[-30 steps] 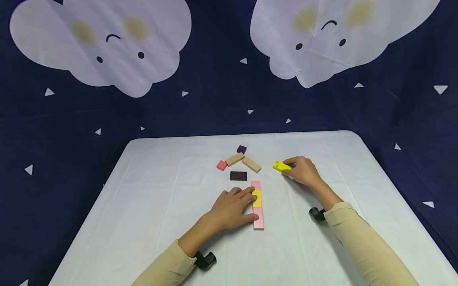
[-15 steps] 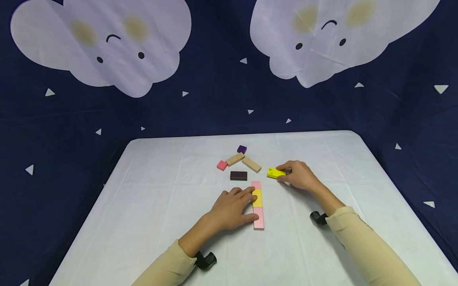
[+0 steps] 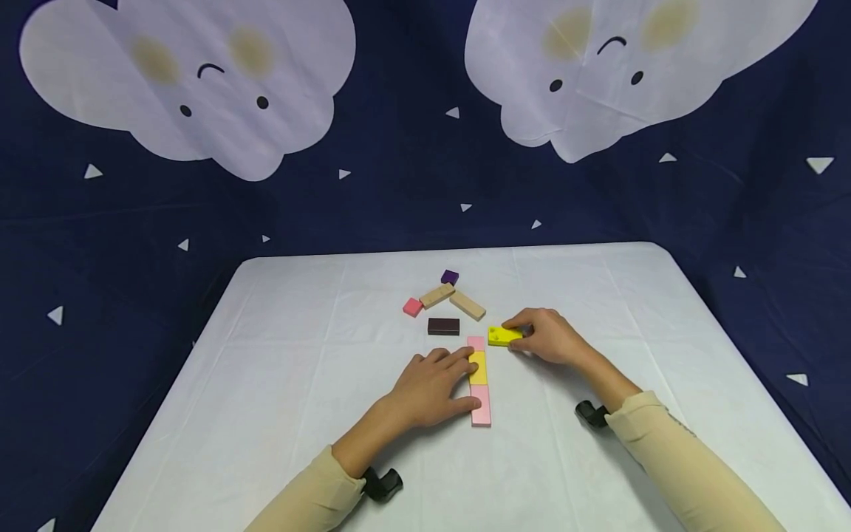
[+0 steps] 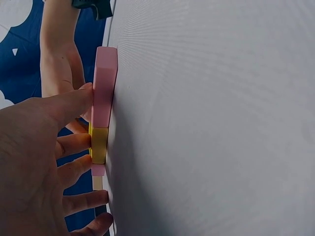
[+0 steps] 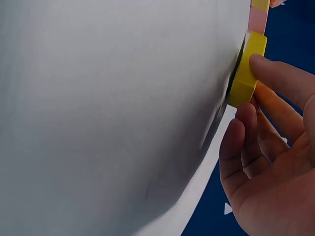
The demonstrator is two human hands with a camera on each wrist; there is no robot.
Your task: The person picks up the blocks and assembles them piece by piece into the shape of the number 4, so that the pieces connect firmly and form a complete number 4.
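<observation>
My right hand (image 3: 550,336) pinches a bright yellow block (image 3: 500,336) between thumb and fingers. In the right wrist view that yellow block (image 5: 243,73) looks slightly lifted off the tablecloth. Just left of it, a straight row runs toward me: a short pink block (image 3: 475,343), a golden yellow block (image 3: 481,375) and a longer pink block (image 3: 481,415). My left hand (image 3: 428,391) lies along the row's left side, fingers spread. Its thumb touches the longer pink block (image 4: 104,93), and two fingertips rest on the golden yellow block (image 4: 100,146).
Behind the row lies a dark brown block (image 3: 443,326). Farther back, two light wooden blocks (image 3: 468,305) form an angle, with a purple block (image 3: 450,277) at the peak and a coral block (image 3: 412,307) at the left. A white cloth covers the table (image 3: 279,384).
My right hand has brought the bright yellow block left and toward me, close to the far end of the row. The left hand and the other blocks have stayed put.
</observation>
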